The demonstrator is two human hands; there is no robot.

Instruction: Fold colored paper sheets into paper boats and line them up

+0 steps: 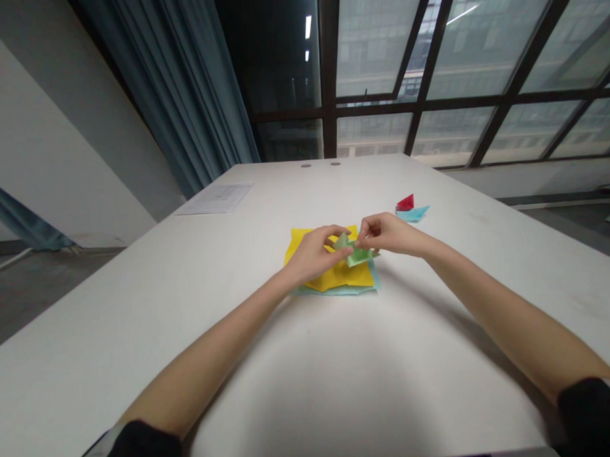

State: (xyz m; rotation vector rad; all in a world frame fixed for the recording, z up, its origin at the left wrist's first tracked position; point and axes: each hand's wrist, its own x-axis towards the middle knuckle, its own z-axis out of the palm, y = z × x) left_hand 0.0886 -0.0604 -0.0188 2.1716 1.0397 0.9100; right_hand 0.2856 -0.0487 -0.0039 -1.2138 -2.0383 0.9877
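Between my two hands is a small folded green paper (359, 256), held a little above a yellow sheet of paper (331, 279). My left hand (316, 253) grips its left side between thumb and fingers. At its upper right edge, my right hand (388, 233) pinches the paper with thumb and forefinger. Under the yellow sheet lies a light blue sheet (337, 291), showing along the near and right edges. The fingers partly cover the green paper, so its full shape is hidden.
To the right, farther back, a red folded paper (405, 203) stands beside a blue folded paper (413, 215). A printed sheet (216, 199) lies at the far left of the white table (315, 375). Two round grommets sit near the far edge, before windows and a blue curtain (180, 79).
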